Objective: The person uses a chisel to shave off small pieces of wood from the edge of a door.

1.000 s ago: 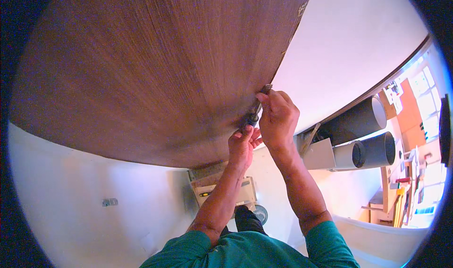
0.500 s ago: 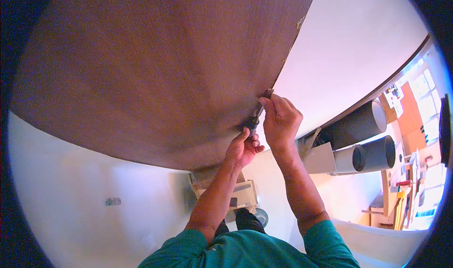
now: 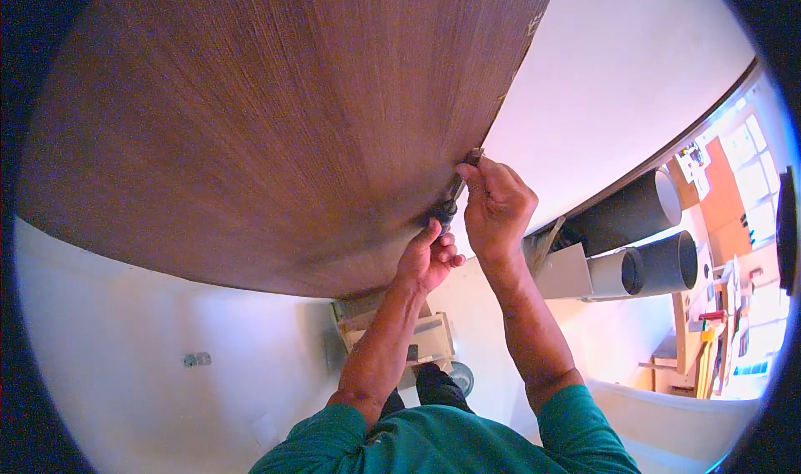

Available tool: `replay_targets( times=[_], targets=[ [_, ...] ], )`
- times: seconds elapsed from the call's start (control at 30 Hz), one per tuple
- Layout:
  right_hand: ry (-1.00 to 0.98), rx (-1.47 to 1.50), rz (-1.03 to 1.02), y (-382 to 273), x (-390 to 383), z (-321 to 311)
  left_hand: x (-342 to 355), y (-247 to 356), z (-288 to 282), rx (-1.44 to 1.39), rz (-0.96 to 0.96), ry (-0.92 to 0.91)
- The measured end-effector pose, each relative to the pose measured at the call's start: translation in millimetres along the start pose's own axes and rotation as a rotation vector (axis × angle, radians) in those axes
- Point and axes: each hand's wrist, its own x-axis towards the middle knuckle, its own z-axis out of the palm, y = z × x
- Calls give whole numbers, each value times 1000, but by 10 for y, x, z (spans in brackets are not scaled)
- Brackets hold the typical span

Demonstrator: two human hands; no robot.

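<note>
A large dark brown wood-grain panel (image 3: 292,123) spreads overhead, its right edge running beside a white surface (image 3: 617,82). Close to that edge my left hand (image 3: 426,261) is closed round the dark handle of a slim, screwdriver-like tool (image 3: 448,210). The tool's narrow shaft slants up and right toward the edge. My right hand (image 3: 499,211) pinches at the upper end, by a small metallic piece (image 3: 474,155) against the panel's edge. Its fingers partly hide that piece, so I cannot tell whether it belongs to the tool.
Dark and white cylinders (image 3: 626,215) lie to the right, beside a pale flat board (image 3: 563,272). Below my arms is a wooden stand (image 3: 434,336), with a round grey object (image 3: 461,379) near my feet. A wall socket (image 3: 197,360) shows at lower left.
My hands keep the same grip at the panel's edge. The tool and right fingertips sit very slightly higher in the picture, and the view has shifted a little.
</note>
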Motion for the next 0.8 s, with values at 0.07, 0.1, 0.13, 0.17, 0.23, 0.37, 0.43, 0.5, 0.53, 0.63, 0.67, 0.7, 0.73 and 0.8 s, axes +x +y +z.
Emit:
replay_targets(
  times=[0.07,0.1,0.13,0.17,0.23,0.37,0.43,0.5,0.53,0.63,0.67,0.7,0.73,0.8],
  targets=[
    [46,39,-9,-4,10,15,-1,6,2,5,2,1],
    [44,41,-7,-10,12,13,-3,7,1,9,2,-1],
    [32,11,-6,-10,20,1,2,6,-2,9,1,-1],
    [20,-19,-5,-9,26,-8,5,6,-5,12,0,-8],
    [15,-4,3,-2,27,-14,7,8,0,14,-2,-14],
    [25,6,-2,-6,41,-20,-2,9,34,24,-3,-9],
    [16,-2,-9,11,56,-37,1,3,38,27,0,-8],
    [8,-6,-16,11,73,-52,7,-5,47,13,7,-17],
    [12,9,-7,5,73,-54,5,-11,56,14,6,-17],
    [26,32,-15,-9,78,-40,5,-31,64,6,17,-3],
    [35,42,-32,-13,80,-34,14,-35,48,-3,23,-18],
    [35,42,-31,-13,81,-40,21,-35,35,-12,29,-34],
    [17,30,-28,-8,84,-47,14,-28,52,-14,29,-32],
    [-3,18,-22,-9,93,-51,1,-8,89,-11,24,5]
  ],
)
